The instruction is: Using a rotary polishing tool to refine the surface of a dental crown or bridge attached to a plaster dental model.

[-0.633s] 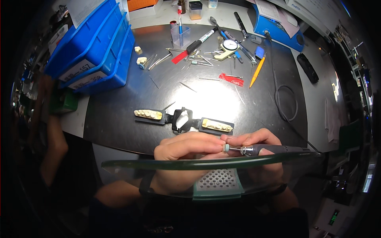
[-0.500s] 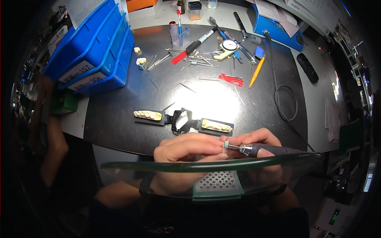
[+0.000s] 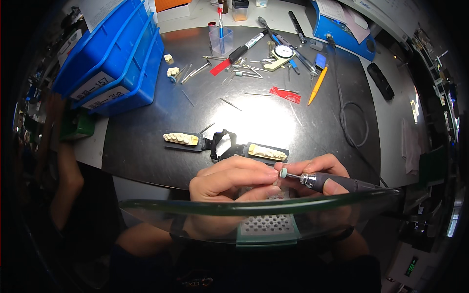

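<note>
My right hand (image 3: 328,171) is wrapped round a dark handpiece (image 3: 337,184), a rotary grinding tool with a metal collar and a thin shank. At the tip of the shank sits a small pale green grinding wheel (image 3: 283,173). My left hand (image 3: 232,179) is closed in a pinch beside the wheel, around a small pale piece mostly hidden by the fingertips. Just beyond my hands lies a black hinged articulator (image 3: 224,146), opened out flat, with a cream dental model on its left arm (image 3: 181,139) and another on its right arm (image 3: 267,152).
A clear curved shield (image 3: 259,207) crosses in front of my forearms, above a perforated tray (image 3: 268,224). Blue bins (image 3: 122,73) stand at left. Several burs, a dial gauge (image 3: 283,52) and an orange pencil (image 3: 318,85) lie farther back. The tool's cord (image 3: 346,122) loops at right.
The handpiece and its wheel have shifted slightly to the right and up. My left fingertips have moved a little, so the wheel's face shows more. The articulator stays put.
</note>
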`<state>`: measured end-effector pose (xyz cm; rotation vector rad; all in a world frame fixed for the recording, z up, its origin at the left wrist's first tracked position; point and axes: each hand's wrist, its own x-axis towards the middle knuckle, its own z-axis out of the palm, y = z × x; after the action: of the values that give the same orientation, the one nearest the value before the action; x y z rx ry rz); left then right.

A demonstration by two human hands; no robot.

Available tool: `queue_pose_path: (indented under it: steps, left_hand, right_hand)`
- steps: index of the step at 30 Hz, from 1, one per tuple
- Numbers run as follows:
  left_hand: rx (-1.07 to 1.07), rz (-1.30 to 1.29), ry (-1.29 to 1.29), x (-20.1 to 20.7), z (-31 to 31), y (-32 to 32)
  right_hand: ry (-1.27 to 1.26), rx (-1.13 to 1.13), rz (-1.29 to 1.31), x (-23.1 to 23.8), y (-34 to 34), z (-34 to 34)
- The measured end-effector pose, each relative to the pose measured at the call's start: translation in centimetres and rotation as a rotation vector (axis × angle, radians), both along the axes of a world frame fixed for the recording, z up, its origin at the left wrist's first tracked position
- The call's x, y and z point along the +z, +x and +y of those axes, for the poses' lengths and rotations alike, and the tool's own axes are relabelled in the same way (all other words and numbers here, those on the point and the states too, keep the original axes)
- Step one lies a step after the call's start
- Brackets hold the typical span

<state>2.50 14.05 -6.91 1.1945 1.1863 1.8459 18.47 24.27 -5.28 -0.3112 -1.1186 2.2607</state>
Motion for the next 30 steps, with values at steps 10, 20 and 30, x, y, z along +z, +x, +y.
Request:
queue_pose_path:
  steps: [10,20,30]
  left_hand:
    - [0.002,-0.225,-0.035,0.61,-0.17,0.77]
    - [-0.012,-0.164,0.025,0.10,0.04,0.43]
    - [-0.014,-0.165,0.038,0.07,0.07,0.41]
  right_hand:
    - [-0.005,0.030,-0.079,0.23,0.00,-0.10]
    - [0.066,0.030,-0.095,0.44,0.03,-0.12]
    - [0.107,0.103,-0.009,-0.34,0.42,0.62]
